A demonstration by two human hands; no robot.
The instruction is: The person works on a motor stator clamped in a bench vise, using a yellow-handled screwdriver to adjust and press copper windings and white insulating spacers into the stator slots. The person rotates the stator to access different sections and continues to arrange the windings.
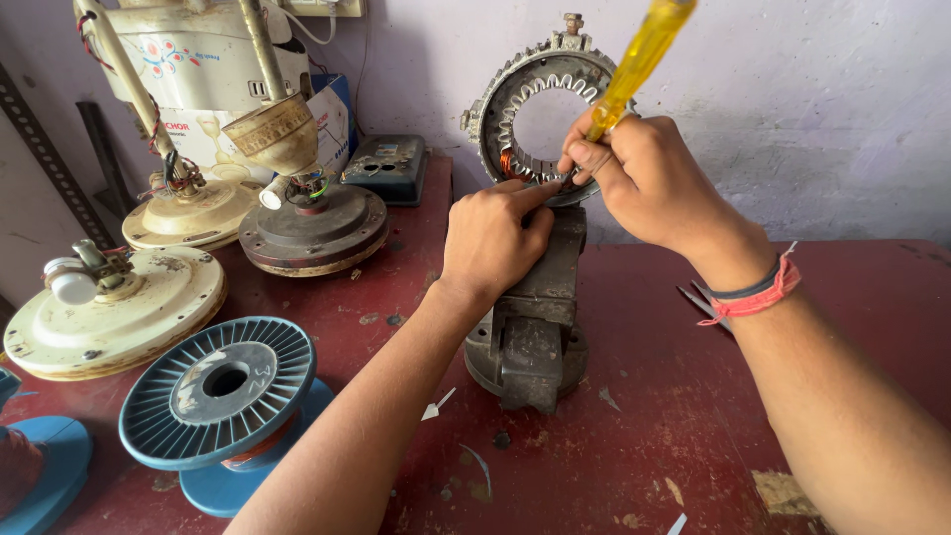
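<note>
A round grey toothed metal stator ring stands upright, clamped in a dark bench vise on the red table. My right hand grips a yellow-handled screwdriver, its tip down at the ring's lower slots, where some copper winding shows. My left hand rests on top of the vise jaw, its index finger stretched out to the ring's lower edge beside the screwdriver tip.
A blue wire spool lies at the near left, with another blue spool at the left edge. Cream ceiling-fan motor housings and a brown one crowd the left. A dark box sits by the wall. Scissors lie under my right wrist.
</note>
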